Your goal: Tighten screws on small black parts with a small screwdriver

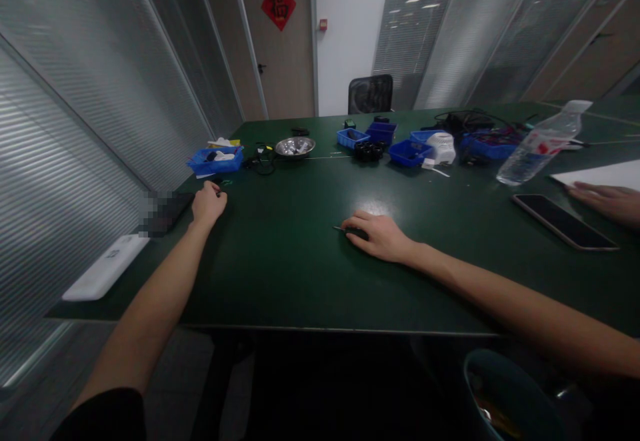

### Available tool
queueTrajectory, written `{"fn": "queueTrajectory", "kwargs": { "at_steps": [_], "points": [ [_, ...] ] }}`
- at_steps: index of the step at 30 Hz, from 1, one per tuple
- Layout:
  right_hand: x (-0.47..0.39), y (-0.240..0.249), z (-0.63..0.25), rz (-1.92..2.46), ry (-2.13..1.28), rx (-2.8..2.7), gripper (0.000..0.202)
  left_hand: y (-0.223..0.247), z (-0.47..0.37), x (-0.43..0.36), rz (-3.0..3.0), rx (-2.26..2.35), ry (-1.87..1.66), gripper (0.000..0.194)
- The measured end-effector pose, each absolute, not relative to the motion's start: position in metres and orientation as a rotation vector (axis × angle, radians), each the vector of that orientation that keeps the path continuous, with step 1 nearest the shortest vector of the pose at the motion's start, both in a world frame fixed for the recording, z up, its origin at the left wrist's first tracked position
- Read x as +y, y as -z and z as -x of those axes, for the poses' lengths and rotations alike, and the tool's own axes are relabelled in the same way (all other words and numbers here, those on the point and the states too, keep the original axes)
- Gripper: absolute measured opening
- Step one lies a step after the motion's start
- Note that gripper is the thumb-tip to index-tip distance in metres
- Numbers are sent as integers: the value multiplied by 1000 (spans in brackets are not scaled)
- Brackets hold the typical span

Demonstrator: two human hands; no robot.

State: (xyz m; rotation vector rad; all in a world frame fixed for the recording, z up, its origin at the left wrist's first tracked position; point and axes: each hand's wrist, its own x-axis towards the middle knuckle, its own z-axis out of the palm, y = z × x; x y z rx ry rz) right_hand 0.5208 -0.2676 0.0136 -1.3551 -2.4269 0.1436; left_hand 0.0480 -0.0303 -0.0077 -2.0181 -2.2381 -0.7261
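Observation:
My left hand (209, 202) reaches to the left side of the green table (280, 254), its fingers bent around a small dark item (219, 193) too small to name. Just beyond it stands a blue tray (217, 161) with white and yellow pieces inside. Near the table's middle, my right hand (376, 233) rests on the surface, closed on a dark-handled tool (356, 232) whose thin metal tip points left. A black object (173, 213) lies left of my left hand, with a white case (107, 267) nearer the edge.
Toward the back are a metal bowl (295, 148), blue trays (410, 152), black cables (463, 122) and a tilted plastic bottle (543, 144). At right, a phone (565, 221) lies near another person's hand (607, 202) on white paper (605, 175). A bin (515, 394) stands below the table edge.

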Motion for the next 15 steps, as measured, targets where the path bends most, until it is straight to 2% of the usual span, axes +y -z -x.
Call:
{"fn": "queueTrajectory", "kwargs": {
  "at_steps": [5,8,12,15],
  "points": [
    [-267,-14,-521,1348,-145,-2431,29,6,-50,-33,2033,-2218,693,24],
    [-268,-14,-521,1340,-149,-2426,29,3,-53,-37,2007,-2241,718,32],
    [-268,-14,-521,1332,-143,-2420,28,-1,-57,-40,2019,-2255,672,27],
    [-267,-13,-521,1325,-149,-2419,29,0,-57,-40,1996,-2267,711,34]
  ]
}}
